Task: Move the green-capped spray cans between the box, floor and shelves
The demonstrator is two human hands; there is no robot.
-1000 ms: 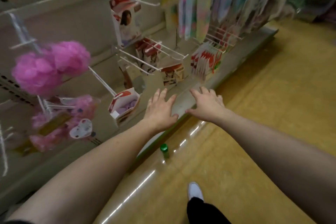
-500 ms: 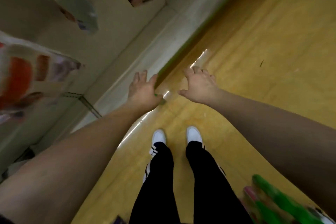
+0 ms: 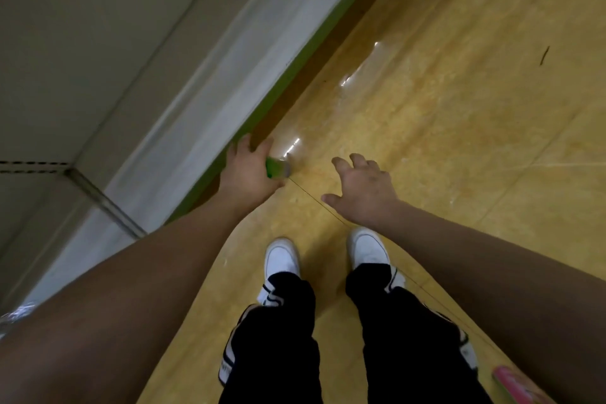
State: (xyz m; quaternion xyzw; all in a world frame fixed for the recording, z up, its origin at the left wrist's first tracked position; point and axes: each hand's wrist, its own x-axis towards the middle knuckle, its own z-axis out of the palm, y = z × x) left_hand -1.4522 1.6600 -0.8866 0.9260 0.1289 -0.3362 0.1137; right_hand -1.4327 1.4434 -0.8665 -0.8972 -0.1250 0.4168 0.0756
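Note:
My left hand (image 3: 247,172) is down at the floor beside the shelf's green base strip (image 3: 288,70). It grips a small green bottle (image 3: 276,167), which sticks out sideways from the thumb side of the hand; the rest of the bottle is hidden under my palm. My right hand (image 3: 365,188) hovers a little to the right of it, fingers spread and loosely bent, holding nothing. Both arms reach down and forward.
The grey shelf base (image 3: 196,92) runs diagonally along the left, with yellow glossy floor (image 3: 459,108) to the right. My white shoes (image 3: 282,259) and black trousers stand just behind the hands. A pink and green object (image 3: 515,384) shows at the bottom right corner.
The view has tilted further down and closer to the floor. My left hand has closed round the green bottle, which now lies sideways. The right hand stays beside it, empty.

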